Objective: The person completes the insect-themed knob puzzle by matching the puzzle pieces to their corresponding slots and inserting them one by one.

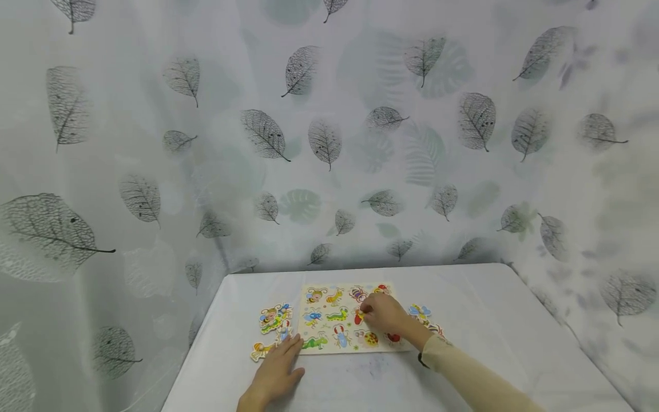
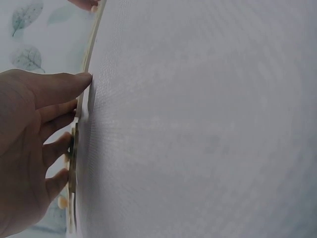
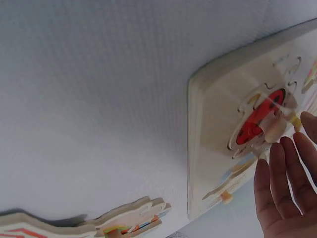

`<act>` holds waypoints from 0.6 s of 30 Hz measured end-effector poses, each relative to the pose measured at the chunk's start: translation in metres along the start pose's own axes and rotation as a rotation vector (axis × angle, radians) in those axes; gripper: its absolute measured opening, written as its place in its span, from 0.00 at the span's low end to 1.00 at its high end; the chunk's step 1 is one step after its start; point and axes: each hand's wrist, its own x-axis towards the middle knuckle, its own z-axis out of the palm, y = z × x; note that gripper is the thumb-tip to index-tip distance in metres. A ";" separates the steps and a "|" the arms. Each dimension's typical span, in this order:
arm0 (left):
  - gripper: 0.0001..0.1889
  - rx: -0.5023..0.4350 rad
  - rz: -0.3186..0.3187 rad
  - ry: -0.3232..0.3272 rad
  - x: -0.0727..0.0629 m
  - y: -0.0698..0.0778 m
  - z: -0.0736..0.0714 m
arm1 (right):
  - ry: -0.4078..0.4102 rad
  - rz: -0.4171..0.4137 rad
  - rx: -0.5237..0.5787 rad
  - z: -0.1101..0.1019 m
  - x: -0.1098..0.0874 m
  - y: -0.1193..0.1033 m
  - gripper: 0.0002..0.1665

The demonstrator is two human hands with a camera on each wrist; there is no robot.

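A wooden puzzle board [image 1: 355, 347] with coloured insect pictures lies on the white table. Over its right half is my right hand [image 1: 386, 315], thumb and fingertips pinching a red insect puzzle piece [image 1: 358, 316]; the fingers partly hide it. In the right wrist view, that hand [image 3: 287, 183] is beside a red ladybug piece [image 3: 257, 121] with a round wooden knob [image 3: 274, 129]. At the board's lower left corner rests my left hand [image 1: 278, 366], fingers extended. The left wrist view shows this hand [image 2: 34, 129] with its thumb against the board's edge [image 2: 89, 54].
Several loose insect pieces [image 1: 270, 319] overlap left of the board, one of them a yellow striped piece [image 1: 261, 350] beside my left hand. More loose pieces, including a blue winged one [image 1: 419, 311], lie right of the board, partly behind my right wrist. A leaf-patterned curtain [image 1: 329, 189] surrounds the table.
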 end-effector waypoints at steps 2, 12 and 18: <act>0.36 0.000 -0.004 0.004 0.000 -0.001 0.000 | 0.000 0.023 0.031 -0.003 -0.001 0.003 0.08; 0.36 0.018 -0.020 -0.002 0.003 -0.003 0.004 | 0.059 0.244 -0.032 -0.037 -0.017 0.028 0.07; 0.36 0.031 -0.010 0.001 0.002 -0.004 0.004 | 0.064 0.358 -0.058 -0.047 -0.035 0.051 0.07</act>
